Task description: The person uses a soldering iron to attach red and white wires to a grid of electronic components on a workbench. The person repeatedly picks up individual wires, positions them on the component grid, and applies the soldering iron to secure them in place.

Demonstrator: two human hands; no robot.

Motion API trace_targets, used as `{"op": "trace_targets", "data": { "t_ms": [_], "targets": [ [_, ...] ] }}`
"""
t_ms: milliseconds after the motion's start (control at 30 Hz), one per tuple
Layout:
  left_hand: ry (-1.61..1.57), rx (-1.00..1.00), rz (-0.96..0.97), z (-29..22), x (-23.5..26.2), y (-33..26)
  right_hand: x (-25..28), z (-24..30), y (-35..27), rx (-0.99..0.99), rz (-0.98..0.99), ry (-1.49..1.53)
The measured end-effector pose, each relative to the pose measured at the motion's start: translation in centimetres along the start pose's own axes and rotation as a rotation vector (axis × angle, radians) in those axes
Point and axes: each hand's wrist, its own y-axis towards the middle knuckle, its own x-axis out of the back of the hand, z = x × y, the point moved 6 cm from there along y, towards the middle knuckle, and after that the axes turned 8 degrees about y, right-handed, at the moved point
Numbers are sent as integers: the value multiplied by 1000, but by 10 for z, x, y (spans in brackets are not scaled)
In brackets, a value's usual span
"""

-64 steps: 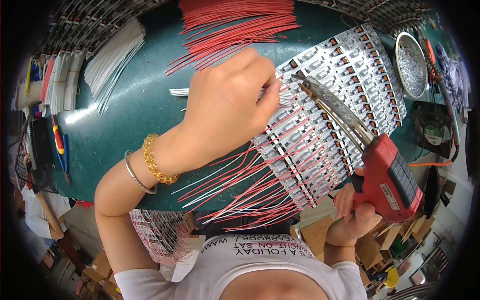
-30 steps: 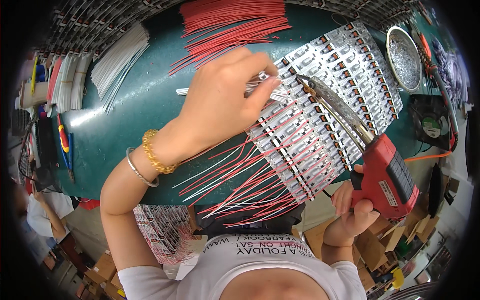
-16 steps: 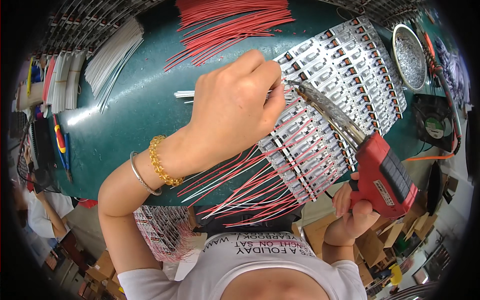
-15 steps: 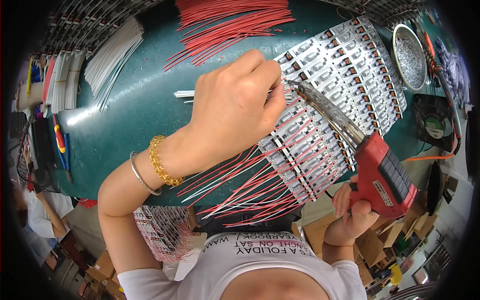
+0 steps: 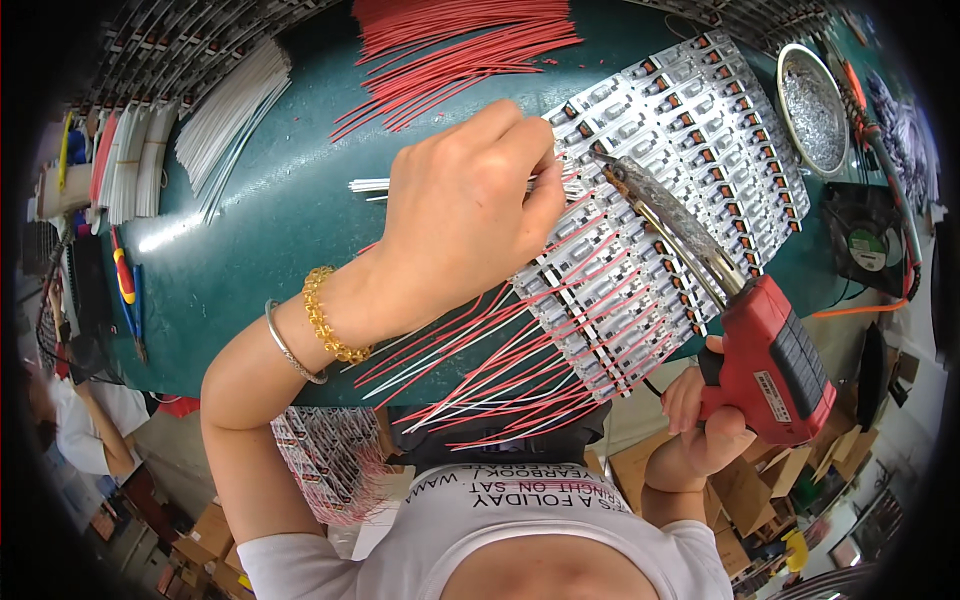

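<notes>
The board (image 5: 715, 150) with its rows of small parts lies on the green counter (image 5: 260, 290) and serves as the landmark. At its left edge, the left hand (image 5: 465, 205) pinches a thin bundle of white wires (image 5: 369, 185) between thumb and forefinger; the tail of the bundle sticks out leftward, away from the board. These wires look light and bendy, with a smooth coating that may slide, so a close hold near their ends should steer them best.

Past the board's near right side, the right hand (image 5: 708, 428) has its fingers wrapped around the handle of the red soldering gun (image 5: 778, 360). The gun is likely the heaviest thing here, stiff throughout, and its metal front is probably hot: the plastic handle is the place to take it. Its tip reaches over the board, close to the left fingertips; whether it touches anything there is hard to tell.

The board itself seems thin and fairly stiff, its parts easily knocked, so it is best held by a bare edge. Red and white leads (image 5: 490, 375) trail from its near left side. A metal bowl (image 5: 812, 110) sits just beside its right side.
</notes>
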Motion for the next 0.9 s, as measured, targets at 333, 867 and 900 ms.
{"op": "trace_targets", "data": {
  "t_ms": [333, 867, 900],
  "targets": [
    [-168, -7, -9, -11, 11, -5, 10, 0, -3, -67, -8, 43],
    [-51, -8, -40, -13, 0, -7, 9, -3, -4, -74, 42, -59],
    [-47, -8, -44, -13, -1, -7, 10, -3, -5, -63, 32, -56]
  ]
}}
